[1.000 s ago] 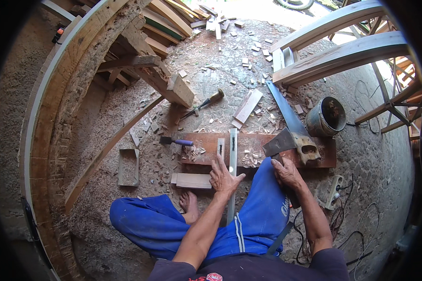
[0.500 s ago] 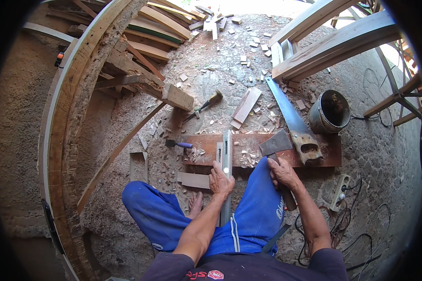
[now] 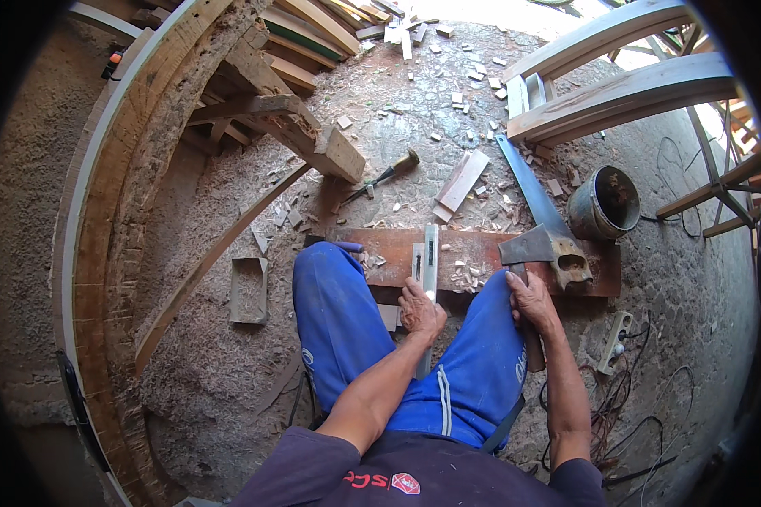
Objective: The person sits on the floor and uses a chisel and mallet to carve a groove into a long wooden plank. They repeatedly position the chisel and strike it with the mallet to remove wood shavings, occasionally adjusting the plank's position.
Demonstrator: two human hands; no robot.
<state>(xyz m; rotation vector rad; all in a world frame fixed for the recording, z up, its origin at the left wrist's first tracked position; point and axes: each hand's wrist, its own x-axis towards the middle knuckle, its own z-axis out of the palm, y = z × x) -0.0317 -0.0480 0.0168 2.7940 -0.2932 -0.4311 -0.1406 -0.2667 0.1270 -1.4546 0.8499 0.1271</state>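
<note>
My left hand (image 3: 421, 309) is closed around a narrow pale wooden piece (image 3: 431, 253) with dark slots cut in its upper end. This piece stands between my knees, its top over a reddish-brown plank (image 3: 385, 249) strewn with chips. My right hand (image 3: 533, 302) grips the handle of a hatchet (image 3: 524, 248), below its head, beside my right knee. The hatchet's head overlaps the near end of a handsaw (image 3: 528, 186), whose wooden handle rests on the plank. At the plank's left end lies a purple-handled tool (image 3: 348, 247), partly hidden by my left knee.
A chisel (image 3: 395, 171) and a wood block (image 3: 462, 182) lie beyond the plank among scattered offcuts. At the right are a metal bucket (image 3: 604, 203), a power strip (image 3: 615, 342) with cables, and curved timber beams (image 3: 626, 97). A large curved wooden frame (image 3: 93, 253) rises at the left.
My left knee has swung up and inward, covering part of the purple-handled tool; my bare foot is out of sight. The whole view has shifted slightly. Both hands keep their holds.
</note>
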